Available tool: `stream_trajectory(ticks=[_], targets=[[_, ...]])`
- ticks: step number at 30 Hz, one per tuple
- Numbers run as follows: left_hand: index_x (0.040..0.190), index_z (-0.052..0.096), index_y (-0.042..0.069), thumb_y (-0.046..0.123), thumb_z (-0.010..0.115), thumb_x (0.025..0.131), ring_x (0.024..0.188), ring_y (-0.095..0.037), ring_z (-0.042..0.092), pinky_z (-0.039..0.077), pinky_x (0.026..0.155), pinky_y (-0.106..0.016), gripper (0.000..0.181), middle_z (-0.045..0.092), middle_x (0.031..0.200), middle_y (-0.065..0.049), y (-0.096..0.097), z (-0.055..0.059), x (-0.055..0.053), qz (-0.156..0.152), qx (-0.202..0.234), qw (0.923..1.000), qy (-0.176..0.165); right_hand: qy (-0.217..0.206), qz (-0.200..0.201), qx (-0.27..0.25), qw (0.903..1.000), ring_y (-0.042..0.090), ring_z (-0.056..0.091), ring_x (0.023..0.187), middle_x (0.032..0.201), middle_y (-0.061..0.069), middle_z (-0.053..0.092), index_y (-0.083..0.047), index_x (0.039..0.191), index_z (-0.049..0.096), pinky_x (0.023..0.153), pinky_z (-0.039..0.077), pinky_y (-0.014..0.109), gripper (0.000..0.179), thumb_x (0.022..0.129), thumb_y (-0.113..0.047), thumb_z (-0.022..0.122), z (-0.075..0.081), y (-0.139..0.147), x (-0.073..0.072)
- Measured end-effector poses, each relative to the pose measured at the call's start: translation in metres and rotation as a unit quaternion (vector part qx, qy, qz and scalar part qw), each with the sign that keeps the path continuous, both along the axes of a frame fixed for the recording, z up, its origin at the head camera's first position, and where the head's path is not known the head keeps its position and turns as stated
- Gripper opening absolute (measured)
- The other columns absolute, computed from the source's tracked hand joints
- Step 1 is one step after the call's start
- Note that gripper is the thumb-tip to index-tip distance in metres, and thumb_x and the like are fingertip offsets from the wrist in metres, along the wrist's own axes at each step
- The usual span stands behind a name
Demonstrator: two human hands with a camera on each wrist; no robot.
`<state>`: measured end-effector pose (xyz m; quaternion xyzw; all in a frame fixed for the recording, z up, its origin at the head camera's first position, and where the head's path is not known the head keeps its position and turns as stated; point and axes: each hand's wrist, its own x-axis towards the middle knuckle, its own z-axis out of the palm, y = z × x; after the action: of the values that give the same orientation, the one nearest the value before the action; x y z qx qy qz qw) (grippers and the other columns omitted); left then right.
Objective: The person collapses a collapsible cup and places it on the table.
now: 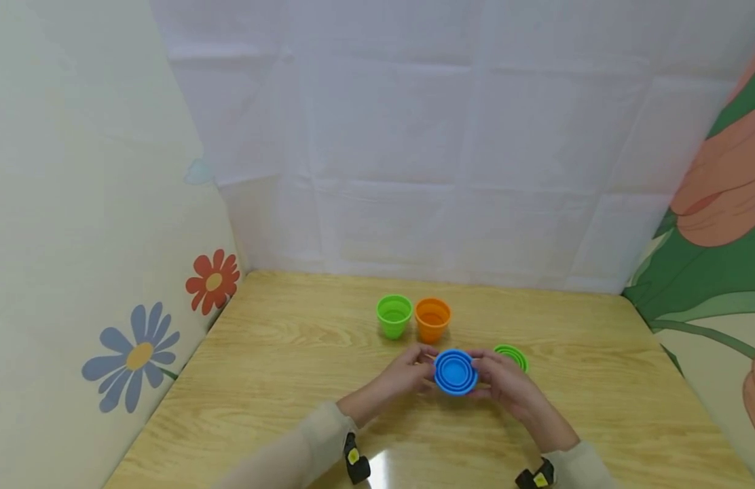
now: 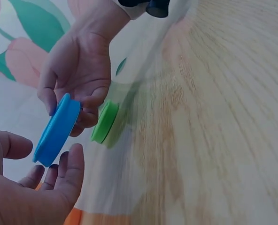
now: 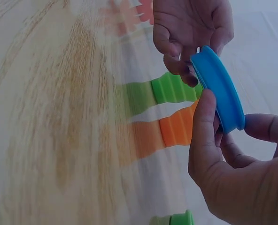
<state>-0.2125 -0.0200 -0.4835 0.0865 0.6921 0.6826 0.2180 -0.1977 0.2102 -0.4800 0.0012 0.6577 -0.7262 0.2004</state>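
Note:
A blue collapsible cup (image 1: 455, 372), folded flat into a ringed disc, is held up above the table between both hands. My right hand (image 1: 508, 384) pinches its right side, the thumb on the rim and fingers (image 3: 205, 117) at the base. On the opposite side my left hand (image 1: 408, 373) holds the edge between thumb and curled fingers (image 2: 73, 171); its exact contact is partly hidden. A flattened green collapsible cup (image 1: 513, 356) lies behind my right hand, partly covered by it. Beyond the hands stand an expanded green cup (image 1: 394, 316) and an expanded orange cup (image 1: 432, 319), side by side.
The wooden table (image 1: 280, 339) extends to both sides of the hands. A white cloth (image 1: 377, 136) hangs along its back edge. Flower-patterned panels (image 1: 108, 238) flank it left and right.

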Motion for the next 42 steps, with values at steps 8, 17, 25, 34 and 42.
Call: stream_trajectory(ticks=[8, 17, 25, 34, 42], targets=[[0.132, 0.046, -0.008, -0.002, 0.05, 0.094, 0.084, -0.018, 0.065, 0.059, 0.088, -0.049, 0.038, 0.055, 0.104, -0.011, 0.002, -0.007, -0.001, -0.009, 0.069, 0.997, -0.033, -0.002, -0.014, -0.002, 0.9999, 0.017, 0.065, 0.097, 0.109, 0.003, 0.069, 0.006, 0.137, 0.052, 0.084, 0.06, 0.042, 0.042, 0.102, -0.016, 0.052, -0.004, -0.004, 0.0], [0.131, 0.048, -0.009, -0.001, 0.051, 0.095, 0.082, -0.019, 0.064, 0.061, 0.084, -0.044, 0.038, 0.056, 0.102, -0.01, 0.006, -0.012, -0.008, -0.003, 0.07, 0.9968, -0.038, -0.016, -0.054, 0.027, 0.9981, 0.019, 0.064, 0.098, 0.111, 0.008, 0.066, 0.008, 0.139, 0.051, 0.084, 0.061, 0.042, 0.046, 0.106, -0.025, 0.05, -0.002, -0.008, -0.001], [0.129, 0.051, -0.008, -0.001, 0.051, 0.095, 0.086, -0.019, 0.064, 0.061, 0.085, -0.043, 0.034, 0.06, 0.101, -0.01, 0.006, -0.014, -0.01, 0.003, 0.048, 0.998, -0.041, -0.028, -0.072, 0.007, 0.997, 0.02, 0.065, 0.091, 0.105, 0.01, 0.067, 0.007, 0.13, 0.058, 0.08, 0.061, 0.039, 0.044, 0.106, -0.028, 0.048, -0.005, -0.009, -0.004], [0.13, 0.054, -0.007, 0.006, 0.056, 0.097, 0.089, -0.02, 0.065, 0.061, 0.082, -0.037, 0.036, 0.064, 0.105, -0.013, 0.002, -0.014, -0.014, -0.015, -0.025, 0.9991, -0.031, -0.047, -0.102, 0.016, 0.9936, 0.024, 0.064, 0.095, 0.113, 0.016, 0.067, 0.008, 0.132, 0.056, 0.084, 0.061, 0.047, 0.052, 0.109, -0.034, 0.039, -0.008, -0.009, -0.004], [0.131, 0.058, -0.003, 0.008, 0.057, 0.096, 0.089, -0.02, 0.064, 0.061, 0.081, -0.035, 0.036, 0.067, 0.105, -0.011, 0.002, -0.013, -0.019, -0.014, -0.084, 0.9954, -0.043, -0.044, -0.112, 0.023, 0.9925, 0.027, 0.061, 0.103, 0.123, 0.02, 0.063, 0.009, 0.132, 0.057, 0.086, 0.06, 0.05, 0.052, 0.108, -0.035, 0.041, -0.006, -0.012, 0.0]])
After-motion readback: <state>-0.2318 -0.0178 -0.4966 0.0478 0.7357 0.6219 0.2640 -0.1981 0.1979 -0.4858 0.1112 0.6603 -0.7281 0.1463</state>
